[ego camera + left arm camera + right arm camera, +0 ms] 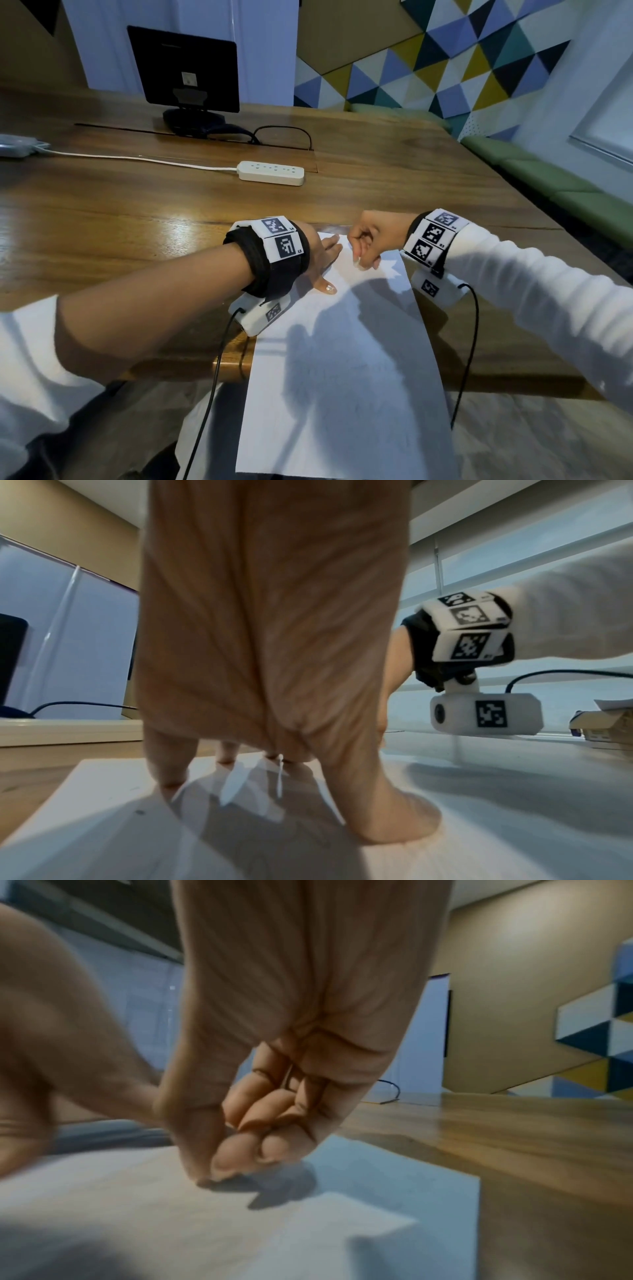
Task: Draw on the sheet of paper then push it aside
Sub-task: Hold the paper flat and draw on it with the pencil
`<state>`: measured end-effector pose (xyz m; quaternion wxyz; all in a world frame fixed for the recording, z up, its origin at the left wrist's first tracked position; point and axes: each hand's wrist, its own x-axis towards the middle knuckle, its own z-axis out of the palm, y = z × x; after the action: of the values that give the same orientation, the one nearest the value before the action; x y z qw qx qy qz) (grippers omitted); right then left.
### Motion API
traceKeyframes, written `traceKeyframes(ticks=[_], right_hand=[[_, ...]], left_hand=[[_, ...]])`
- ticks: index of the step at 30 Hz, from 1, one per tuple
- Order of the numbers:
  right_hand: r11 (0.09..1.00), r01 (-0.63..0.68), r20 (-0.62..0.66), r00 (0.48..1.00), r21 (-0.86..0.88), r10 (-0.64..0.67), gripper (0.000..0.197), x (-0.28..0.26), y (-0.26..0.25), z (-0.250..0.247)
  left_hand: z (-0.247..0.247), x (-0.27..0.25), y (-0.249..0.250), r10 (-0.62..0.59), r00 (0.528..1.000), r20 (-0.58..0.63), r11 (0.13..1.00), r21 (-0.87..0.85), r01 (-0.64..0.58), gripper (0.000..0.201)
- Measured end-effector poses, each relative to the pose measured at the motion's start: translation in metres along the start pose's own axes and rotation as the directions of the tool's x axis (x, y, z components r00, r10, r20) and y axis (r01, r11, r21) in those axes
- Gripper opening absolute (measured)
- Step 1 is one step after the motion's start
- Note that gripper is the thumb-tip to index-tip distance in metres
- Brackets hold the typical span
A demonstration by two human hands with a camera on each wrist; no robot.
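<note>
The long white sheet of paper (346,359) lies on the glossy brown wooden table (120,205), its near end hanging past the table's front edge toward the person, its far end under both hands. The left hand (322,257) lies flat on the far left part of the sheet, fingers straight and slightly spread, thumb pressed down. The right hand (368,240) hovers at the far edge with its fingers curled in and the thumb meeting the fingertips right at the paper; whether a pen or pencil sits in that pinch cannot be told from any view.

The sheet looks thin, light and limp, apt to bend over the edge, crease or slip on the polished wood. A flat palm on its middle would likely slide it best; pinching a corner risks a fold.

Farther back rest a white power strip (271,173) with its cord, then a black monitor (185,68) seen from behind. No readable writing shows; the wrist bands carry only black-and-white square marker patterns.
</note>
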<state>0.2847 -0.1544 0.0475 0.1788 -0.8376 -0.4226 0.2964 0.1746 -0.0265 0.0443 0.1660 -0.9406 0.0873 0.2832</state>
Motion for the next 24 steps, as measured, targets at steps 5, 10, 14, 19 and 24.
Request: traceKeyframes(ticks=[5, 10, 14, 19, 24], right_hand=[[1.000, 0.013, -0.079, 0.997, 0.028, -0.010, 0.014, 0.002, 0.001, 0.001], [0.997, 0.021, 0.004, 1.000, 0.071, -0.021, 0.013, -0.002, -0.001, 0.006], [0.997, 0.040, -0.021, 0.999, 0.071, -0.039, 0.016, -0.003, -0.002, 0.010], [0.990, 0.045, -0.086, 0.996, 0.131, -0.034, 0.017, -0.003, 0.002, 0.012], [0.989, 0.048, -0.078, 0.996, 0.138, -0.037, 0.009, -0.014, 0.001, 0.016]], left_hand=[[-0.001, -0.001, 0.000, 0.008, 1.000, 0.010, 1.000, -0.014, -0.008, 0.093], [0.000, -0.001, 0.003, -0.019, 1.000, -0.003, 0.999, 0.036, 0.019, 0.092], [0.002, -0.002, 0.004, -0.026, 0.999, -0.037, 0.998, 0.051, 0.028, 0.090], [0.000, -0.005, 0.006, -0.027, 0.999, -0.026, 0.995, 0.093, 0.030, 0.089], [-0.001, -0.006, 0.000, -0.004, 1.000, 0.023, 1.000, -0.018, 0.005, 0.093]])
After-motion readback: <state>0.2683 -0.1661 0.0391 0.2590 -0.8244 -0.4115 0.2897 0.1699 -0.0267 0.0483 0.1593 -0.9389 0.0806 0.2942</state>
